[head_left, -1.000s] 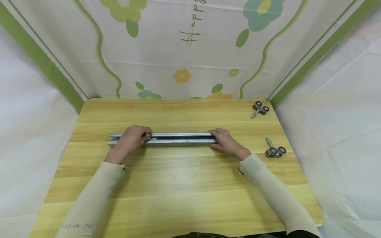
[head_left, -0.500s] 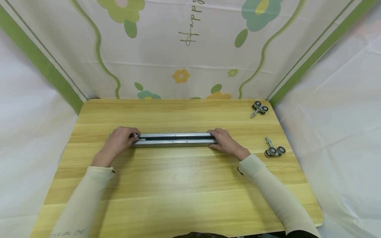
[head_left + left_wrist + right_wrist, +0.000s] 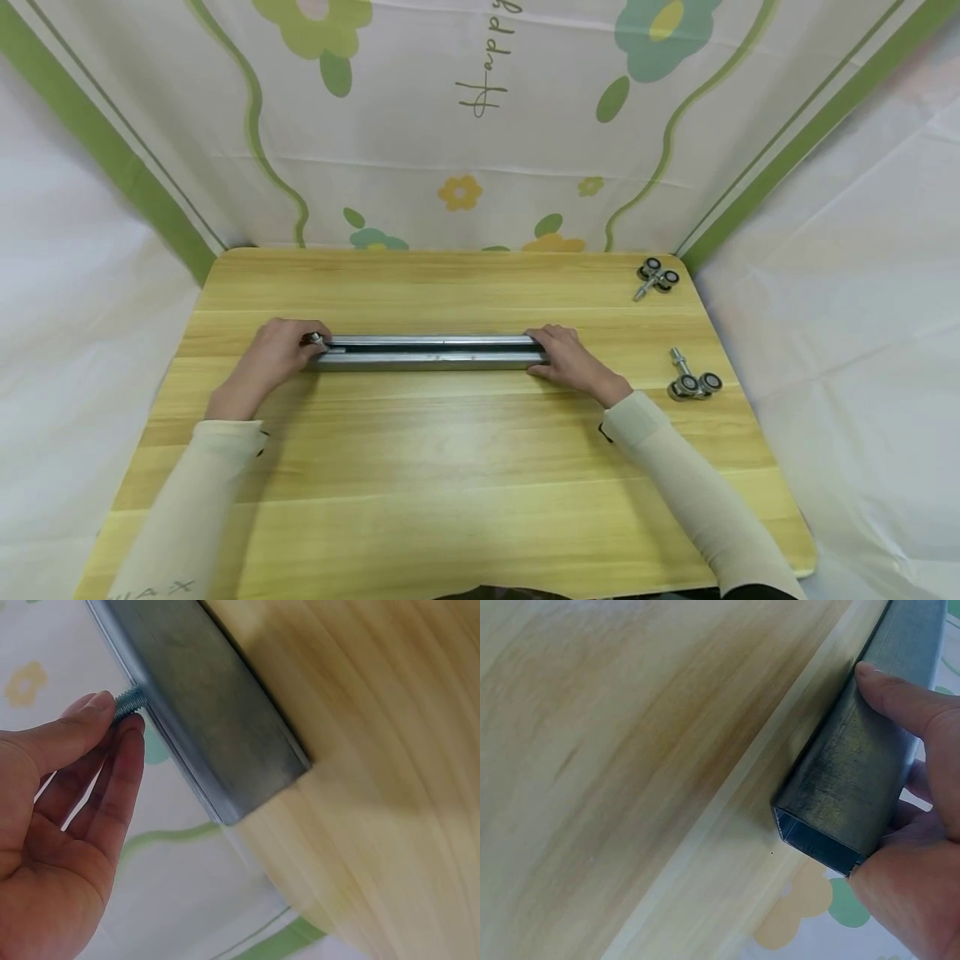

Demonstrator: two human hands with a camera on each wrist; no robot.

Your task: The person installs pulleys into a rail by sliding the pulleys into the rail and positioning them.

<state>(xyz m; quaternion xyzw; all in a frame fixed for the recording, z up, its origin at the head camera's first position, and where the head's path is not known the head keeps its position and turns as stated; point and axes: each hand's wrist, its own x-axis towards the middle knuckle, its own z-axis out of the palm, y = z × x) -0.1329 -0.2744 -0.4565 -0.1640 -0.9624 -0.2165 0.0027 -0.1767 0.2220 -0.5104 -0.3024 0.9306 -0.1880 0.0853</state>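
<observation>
A grey metal channel (image 3: 442, 363) with a slot along its top lies across the wooden table. Near its left end my left hand (image 3: 273, 358) pinches a threaded bolt (image 3: 318, 338) that stands up out of the slot. The left wrist view shows thumb and fingertips on the bolt (image 3: 129, 703), beside the channel wall (image 3: 217, 712). What the bolt is fixed to inside the channel is hidden. At the other end, my right hand (image 3: 572, 360) grips the channel across its sides; the right wrist view shows the thumb on one wall (image 3: 840, 765) near the hollow end.
Two wheeled roller pieces with bolts lie on the table's right side, one near the back corner (image 3: 657, 275), the other (image 3: 694, 383) nearer the front. A flower-printed cloth (image 3: 420, 125) hangs behind the table's back edge.
My left hand has slid left along the channel with the bolt, from well inside to close to the left end. My right hand has stayed on the right end.
</observation>
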